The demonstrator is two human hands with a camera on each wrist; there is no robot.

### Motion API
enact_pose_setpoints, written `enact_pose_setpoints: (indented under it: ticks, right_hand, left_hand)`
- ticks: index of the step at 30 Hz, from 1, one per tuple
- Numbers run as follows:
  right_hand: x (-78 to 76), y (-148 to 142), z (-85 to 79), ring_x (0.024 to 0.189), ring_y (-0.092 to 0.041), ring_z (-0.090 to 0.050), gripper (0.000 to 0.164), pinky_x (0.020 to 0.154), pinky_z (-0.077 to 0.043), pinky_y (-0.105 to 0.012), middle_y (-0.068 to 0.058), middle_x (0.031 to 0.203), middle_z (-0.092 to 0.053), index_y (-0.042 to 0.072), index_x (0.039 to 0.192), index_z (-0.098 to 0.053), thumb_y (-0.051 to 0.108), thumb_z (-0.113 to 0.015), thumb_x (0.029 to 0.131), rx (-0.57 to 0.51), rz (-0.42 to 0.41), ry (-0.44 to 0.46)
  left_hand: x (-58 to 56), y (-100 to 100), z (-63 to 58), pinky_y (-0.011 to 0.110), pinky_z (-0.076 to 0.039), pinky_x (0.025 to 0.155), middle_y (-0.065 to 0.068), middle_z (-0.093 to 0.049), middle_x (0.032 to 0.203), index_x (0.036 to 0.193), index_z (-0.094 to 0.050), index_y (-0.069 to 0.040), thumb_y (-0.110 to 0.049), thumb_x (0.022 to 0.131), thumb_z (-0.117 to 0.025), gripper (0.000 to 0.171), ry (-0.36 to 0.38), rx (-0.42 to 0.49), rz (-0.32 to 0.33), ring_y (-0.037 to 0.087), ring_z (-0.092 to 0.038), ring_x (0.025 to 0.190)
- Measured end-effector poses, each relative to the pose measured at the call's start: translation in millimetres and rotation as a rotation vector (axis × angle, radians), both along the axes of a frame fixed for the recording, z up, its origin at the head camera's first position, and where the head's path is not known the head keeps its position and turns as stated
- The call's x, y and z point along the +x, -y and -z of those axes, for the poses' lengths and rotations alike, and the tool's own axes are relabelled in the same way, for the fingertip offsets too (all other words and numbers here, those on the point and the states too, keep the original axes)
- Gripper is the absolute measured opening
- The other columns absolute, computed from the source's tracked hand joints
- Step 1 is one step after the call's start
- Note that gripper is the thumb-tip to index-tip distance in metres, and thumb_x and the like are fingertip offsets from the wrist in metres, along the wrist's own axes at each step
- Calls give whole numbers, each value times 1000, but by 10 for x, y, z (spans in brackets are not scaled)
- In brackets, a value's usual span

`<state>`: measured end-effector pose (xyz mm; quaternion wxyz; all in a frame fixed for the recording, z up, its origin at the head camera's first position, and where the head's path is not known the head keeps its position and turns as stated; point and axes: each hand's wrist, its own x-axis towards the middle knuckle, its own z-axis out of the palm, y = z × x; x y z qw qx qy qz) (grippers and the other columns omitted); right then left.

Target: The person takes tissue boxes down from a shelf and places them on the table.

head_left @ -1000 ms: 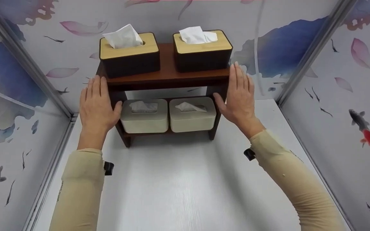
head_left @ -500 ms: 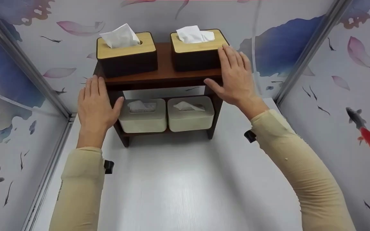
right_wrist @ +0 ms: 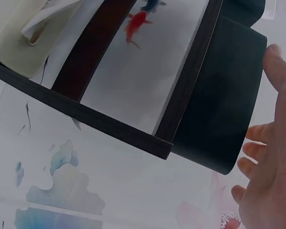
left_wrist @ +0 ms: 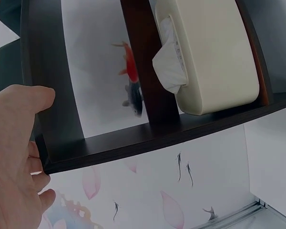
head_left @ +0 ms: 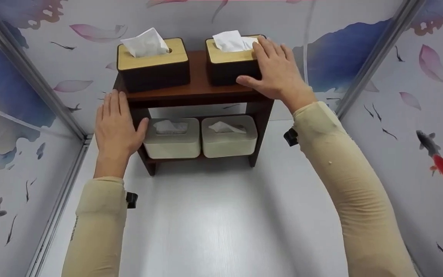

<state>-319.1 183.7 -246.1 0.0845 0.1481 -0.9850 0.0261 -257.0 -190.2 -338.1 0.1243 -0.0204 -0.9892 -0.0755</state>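
A dark brown two-tier wooden shelf [head_left: 198, 94] stands against the back wall. On its top sit two black tissue boxes with bamboo lids, the left one [head_left: 156, 77] and the right one [head_left: 229, 71], each with white tissue sticking out. My left hand [head_left: 115, 129] lies along the shelf's upper left side, fingers straight, thumb at the front edge in the left wrist view. My right hand [head_left: 277, 71] is at the right end of the right black box, fingers extended over its lid corner and thumb in front; the right wrist view shows the fingertips close to the box wall [right_wrist: 219, 95].
Two beige tissue boxes, the left one [head_left: 172, 148] and the right one [head_left: 230, 146], stand side by side on the lower tier. White walls [head_left: 417, 115] printed with fish, petals and blue shapes enclose the space at the sides and back. A white table surface [head_left: 214, 215] lies in front.
My right hand has moved up and left, from the shelf's right side to the right end of the right black tissue box. The left hand has stayed at the shelf's left side.
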Motion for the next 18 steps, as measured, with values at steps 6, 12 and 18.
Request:
enact_pose_setpoints:
  ticks: [6,12,18]
  right_hand:
    - [-108,78,-65,154,-30,0,102,124,3,-53,-10,166,-2,12,158,-3,79,-33,88,45,3,82]
    - [-201,151,-138,153,-31,-4,100,124,0,-53,-11,166,-5,12,158,-5,77,-34,89,54,-9,82]
    - [-304,186,-170,152,-33,-10,100,123,-5,-54,-13,164,-12,9,158,-10,77,-33,89,35,-21,103]
  left_hand:
    - [-11,3,6,52,-9,124,21,-5,163,156,-3,1,-47,99,-43,84,-10,-1,1,37,-6,152]
    - [-18,12,6,51,-8,124,20,-2,164,156,-1,0,-46,99,-43,84,-7,-2,-4,37,-5,152]
    - [-23,7,43,51,-8,124,20,-1,164,156,0,-1,-45,99,-43,84,-5,-5,-9,36,-4,152]
